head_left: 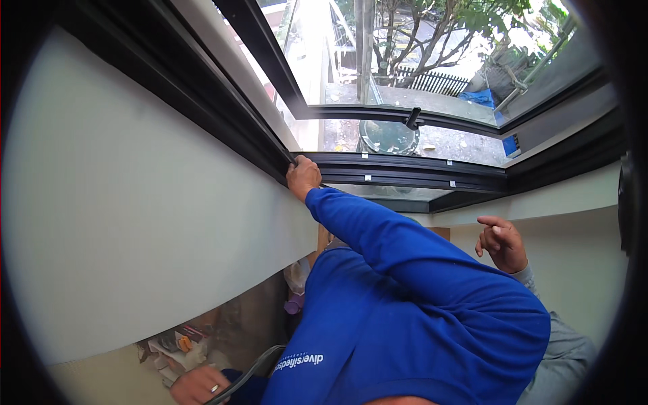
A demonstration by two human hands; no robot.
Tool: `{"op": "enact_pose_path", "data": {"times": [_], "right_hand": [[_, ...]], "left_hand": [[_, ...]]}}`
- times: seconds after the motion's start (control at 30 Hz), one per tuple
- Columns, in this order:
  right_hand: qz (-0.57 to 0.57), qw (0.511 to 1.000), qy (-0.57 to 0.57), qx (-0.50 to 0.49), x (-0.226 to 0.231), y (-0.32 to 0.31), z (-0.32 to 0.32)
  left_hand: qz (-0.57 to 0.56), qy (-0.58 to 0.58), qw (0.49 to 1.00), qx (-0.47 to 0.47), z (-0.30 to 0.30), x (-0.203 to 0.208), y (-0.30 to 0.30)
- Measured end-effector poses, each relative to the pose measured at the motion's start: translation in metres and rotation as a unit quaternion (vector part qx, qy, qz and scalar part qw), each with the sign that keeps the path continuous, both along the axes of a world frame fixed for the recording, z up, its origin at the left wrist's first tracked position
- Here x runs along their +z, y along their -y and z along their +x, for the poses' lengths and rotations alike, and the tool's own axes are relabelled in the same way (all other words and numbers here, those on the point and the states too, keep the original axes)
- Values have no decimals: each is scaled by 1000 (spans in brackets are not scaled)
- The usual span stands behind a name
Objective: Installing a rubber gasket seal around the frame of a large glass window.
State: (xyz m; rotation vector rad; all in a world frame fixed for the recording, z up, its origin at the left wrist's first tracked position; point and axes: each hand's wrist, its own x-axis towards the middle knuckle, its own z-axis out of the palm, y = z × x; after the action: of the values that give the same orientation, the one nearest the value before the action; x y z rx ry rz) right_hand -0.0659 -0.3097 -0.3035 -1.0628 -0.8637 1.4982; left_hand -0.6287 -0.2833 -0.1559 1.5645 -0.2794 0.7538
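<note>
An indoor room, exact use unclear: a black-framed glass window (pixel 405 164) beyond the right hand (pixel 305 177), a smooth off-white wall (pixel 155 216) to its left.

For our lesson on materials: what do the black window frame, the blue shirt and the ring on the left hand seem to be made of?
Black window frame: probably coated metal with a satin finish, judging by its crisp grooves and faint sheen; plastic is possible.
Blue shirt: matte cloth, shown by its soft folds; fibre unclear.
Ring: likely polished metal, judging by its bright glint.
</note>
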Motion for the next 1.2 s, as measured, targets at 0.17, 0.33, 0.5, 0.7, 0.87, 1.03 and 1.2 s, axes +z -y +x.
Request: {"op": "enact_pose_path", "data": {"times": [0.17,0.33,0.5,0.7,0.87,1.03,1.2], "right_hand": [[20,938,339,-67,-107,-248,-322],[-14,902,416,-114,-151,-276,-340],[-8,897,428,-116,-172,-287,-338],[10,893,443,-74,-167,-288,-333],[14,902,420,-97,-168,-280,-335],[-5,879,467,-99,-170,-285,-335],[18,846,528,-77,-169,-286,-345]], "left_hand": [[-70,61,993,73,29,-43,5],[-142,63,985,74,25,-76,7],[-205,80,969,116,25,-91,7],[-292,2,916,277,34,-105,10],[-343,-114,867,342,48,-114,0],[-377,-130,851,342,54,-132,4],[-416,-123,830,351,57,-149,5]]}}
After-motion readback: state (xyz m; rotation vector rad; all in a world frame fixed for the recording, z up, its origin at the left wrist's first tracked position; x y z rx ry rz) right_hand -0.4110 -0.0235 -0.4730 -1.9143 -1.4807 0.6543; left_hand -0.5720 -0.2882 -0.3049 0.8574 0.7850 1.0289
